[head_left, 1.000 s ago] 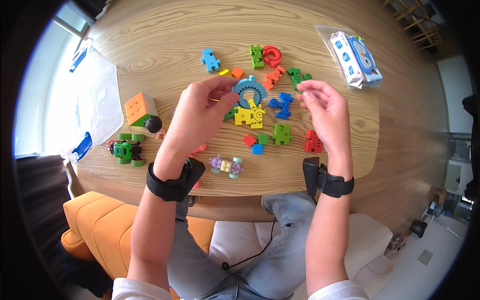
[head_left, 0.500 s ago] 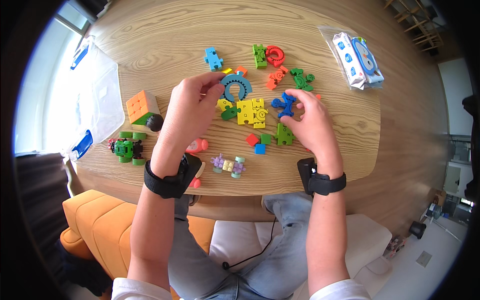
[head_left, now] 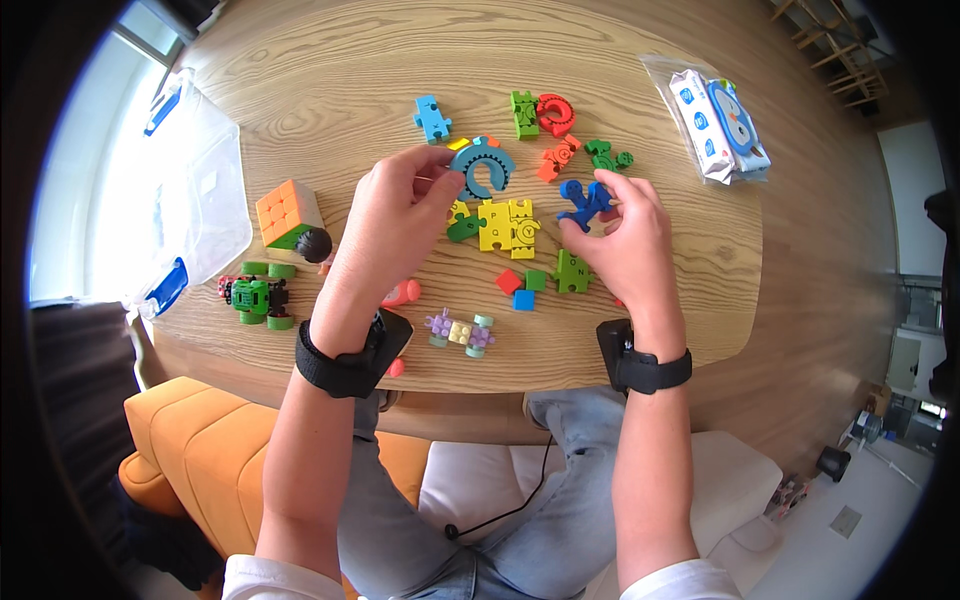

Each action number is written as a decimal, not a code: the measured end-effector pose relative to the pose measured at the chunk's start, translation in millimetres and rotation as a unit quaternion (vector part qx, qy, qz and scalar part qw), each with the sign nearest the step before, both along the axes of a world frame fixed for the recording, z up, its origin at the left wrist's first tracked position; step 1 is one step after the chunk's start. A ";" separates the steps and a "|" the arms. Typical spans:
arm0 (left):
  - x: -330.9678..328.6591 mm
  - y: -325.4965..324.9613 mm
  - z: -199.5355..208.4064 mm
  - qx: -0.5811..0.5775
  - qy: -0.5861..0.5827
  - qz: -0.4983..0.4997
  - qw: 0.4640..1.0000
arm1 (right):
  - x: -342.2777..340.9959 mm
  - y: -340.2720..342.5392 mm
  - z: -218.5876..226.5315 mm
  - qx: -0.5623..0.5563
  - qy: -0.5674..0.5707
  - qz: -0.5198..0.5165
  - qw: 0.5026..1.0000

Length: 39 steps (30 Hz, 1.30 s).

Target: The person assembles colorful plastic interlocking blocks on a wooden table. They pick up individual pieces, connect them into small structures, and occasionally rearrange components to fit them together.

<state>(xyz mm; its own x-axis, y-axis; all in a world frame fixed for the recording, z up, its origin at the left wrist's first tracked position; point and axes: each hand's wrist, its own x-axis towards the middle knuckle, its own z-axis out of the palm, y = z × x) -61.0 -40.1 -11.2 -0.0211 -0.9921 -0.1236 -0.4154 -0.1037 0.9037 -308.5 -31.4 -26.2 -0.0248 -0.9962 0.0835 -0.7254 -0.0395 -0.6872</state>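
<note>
My left hand (head_left: 400,210) pinches a grey-blue C-shaped puzzle piece (head_left: 505,170) with a toothed inner edge, partly over a light blue piece and a yellow one. Between the thumb and fingers of my right hand (head_left: 635,235) is a dark blue puzzle piece (head_left: 590,200), tilted. Yellow puzzle pieces (head_left: 494,228) lie between the two hands, with a dark green piece (head_left: 463,229) beside them. A light green piece (head_left: 572,272) rests below my right hand. Beyond the hands are an orange piece (head_left: 557,158) and a green piece (head_left: 602,155).
Farther off lie a light blue piece (head_left: 432,120), a green piece (head_left: 524,115) and a red curved piece (head_left: 557,115). A puzzle cube (head_left: 286,212), toy vehicle (head_left: 255,296) and clear bin (head_left: 215,190) stand left. Wipes packs (head_left: 705,125) sit far right; a block car (head_left: 460,333) is near.
The dark blue piece has turned in my right hand and sits slightly farther right. My left hand still holds the C-shaped piece, with little movement; the whole view has shifted slightly.
</note>
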 end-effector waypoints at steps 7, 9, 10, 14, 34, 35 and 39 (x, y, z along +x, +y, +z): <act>-5.0 1.7 2.6 0.035 0.062 -0.029 0.997 | 29.9 6.2 8.7 -0.052 -0.199 0.094 0.974; -6.3 2.1 5.6 0.043 0.072 -0.040 0.996 | 35.4 7.1 7.5 -0.071 -0.196 0.102 0.973; -7.2 2.4 7.0 0.048 0.078 -0.045 0.995 | 36.8 7.1 6.3 -0.078 -0.200 0.099 0.972; -9.3 3.2 7.9 0.046 0.082 -0.056 0.994 | 38.8 7.6 3.8 -0.085 -0.207 0.090 0.970; -19.3 5.2 6.3 0.010 0.168 -0.016 0.986 | 41.8 -0.2 4.9 0.045 -0.431 0.019 0.901; -21.8 5.8 7.3 -0.001 0.166 -0.009 0.986 | 41.3 -1.3 6.3 0.045 -0.429 0.016 0.902; -24.6 6.2 6.6 -0.035 0.193 0.007 0.981 | 38.5 -4.7 7.1 0.051 -0.417 0.014 0.907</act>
<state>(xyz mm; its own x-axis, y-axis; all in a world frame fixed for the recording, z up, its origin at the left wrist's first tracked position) -85.5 -34.0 -4.6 -0.0394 -0.9984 -0.0409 -0.0406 -0.0393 0.9984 -269.9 -36.1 -19.1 -0.0114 -0.9989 -0.0451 0.0496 0.0445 -0.9978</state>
